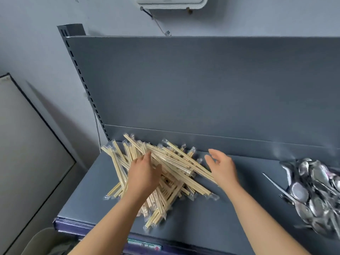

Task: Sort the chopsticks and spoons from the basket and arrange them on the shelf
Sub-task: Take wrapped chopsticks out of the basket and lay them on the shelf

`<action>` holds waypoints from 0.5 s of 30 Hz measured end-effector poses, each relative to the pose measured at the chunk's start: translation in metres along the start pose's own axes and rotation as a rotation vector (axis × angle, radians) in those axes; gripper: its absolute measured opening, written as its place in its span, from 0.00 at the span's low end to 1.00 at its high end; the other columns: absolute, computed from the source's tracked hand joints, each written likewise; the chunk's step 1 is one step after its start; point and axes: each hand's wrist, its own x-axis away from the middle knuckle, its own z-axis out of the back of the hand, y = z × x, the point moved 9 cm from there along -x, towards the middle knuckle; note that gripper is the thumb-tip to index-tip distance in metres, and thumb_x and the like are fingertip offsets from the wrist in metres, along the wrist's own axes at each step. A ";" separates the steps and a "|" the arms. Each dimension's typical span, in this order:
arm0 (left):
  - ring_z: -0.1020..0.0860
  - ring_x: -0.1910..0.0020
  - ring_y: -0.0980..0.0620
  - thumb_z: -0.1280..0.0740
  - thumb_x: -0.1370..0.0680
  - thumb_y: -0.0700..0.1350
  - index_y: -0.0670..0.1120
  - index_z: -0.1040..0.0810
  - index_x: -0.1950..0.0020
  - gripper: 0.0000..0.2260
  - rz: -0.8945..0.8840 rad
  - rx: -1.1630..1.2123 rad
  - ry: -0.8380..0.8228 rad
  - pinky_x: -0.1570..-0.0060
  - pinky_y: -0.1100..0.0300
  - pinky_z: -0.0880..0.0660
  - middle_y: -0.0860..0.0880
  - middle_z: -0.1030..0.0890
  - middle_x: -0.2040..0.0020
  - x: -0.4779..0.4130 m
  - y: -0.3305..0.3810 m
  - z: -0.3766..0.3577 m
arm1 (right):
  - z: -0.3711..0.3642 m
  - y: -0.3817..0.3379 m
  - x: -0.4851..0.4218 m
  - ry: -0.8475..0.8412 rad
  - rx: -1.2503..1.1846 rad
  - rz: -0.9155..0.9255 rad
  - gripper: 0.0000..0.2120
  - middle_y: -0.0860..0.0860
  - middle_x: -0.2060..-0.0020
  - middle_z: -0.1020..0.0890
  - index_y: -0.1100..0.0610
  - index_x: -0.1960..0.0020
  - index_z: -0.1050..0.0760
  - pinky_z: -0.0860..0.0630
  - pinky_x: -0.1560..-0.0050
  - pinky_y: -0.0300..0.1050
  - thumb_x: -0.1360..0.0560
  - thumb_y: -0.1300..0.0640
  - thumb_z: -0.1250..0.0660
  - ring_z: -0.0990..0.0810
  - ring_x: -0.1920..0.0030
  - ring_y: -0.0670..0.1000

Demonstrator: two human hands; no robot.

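A loose heap of wrapped wooden chopsticks (176,162) lies on the left half of the grey shelf (230,208). My left hand (142,173) rests flat on top of the heap with its fingers spread among the sticks. Just right of the heap, my right hand (221,166) hovers open, its palm turned toward the pile and its fingertips close to the sticks' ends. A pile of shiny metal spoons (316,192) sits at the shelf's right edge, with one handle sticking out to the left. The basket is not in view.
The shelf's upright back panel (202,85) rises behind the piles, with a slotted post (81,76) at its left. A price strip (143,242) runs along the front edge. A pale board (27,144) leans at the left wall.
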 end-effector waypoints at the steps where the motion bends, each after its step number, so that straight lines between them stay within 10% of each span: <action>1: 0.27 0.37 0.43 0.38 0.21 0.55 0.47 0.35 0.26 0.25 -0.043 -0.028 -0.008 0.36 0.48 0.29 0.46 0.24 0.35 0.002 0.005 0.001 | 0.015 0.007 0.010 0.049 -0.006 -0.026 0.17 0.51 0.38 0.20 0.57 0.34 0.24 0.29 0.37 0.44 0.22 0.55 0.33 0.24 0.38 0.49; 15: 0.21 0.54 0.55 0.31 0.24 0.45 0.46 0.22 0.45 0.09 -0.509 0.479 -0.312 0.53 0.63 0.29 0.53 0.19 0.53 0.108 0.189 -0.066 | 0.274 0.095 0.190 0.633 -0.059 -0.208 0.16 0.48 0.43 0.19 0.56 0.36 0.23 0.30 0.44 0.38 0.22 0.54 0.34 0.22 0.44 0.45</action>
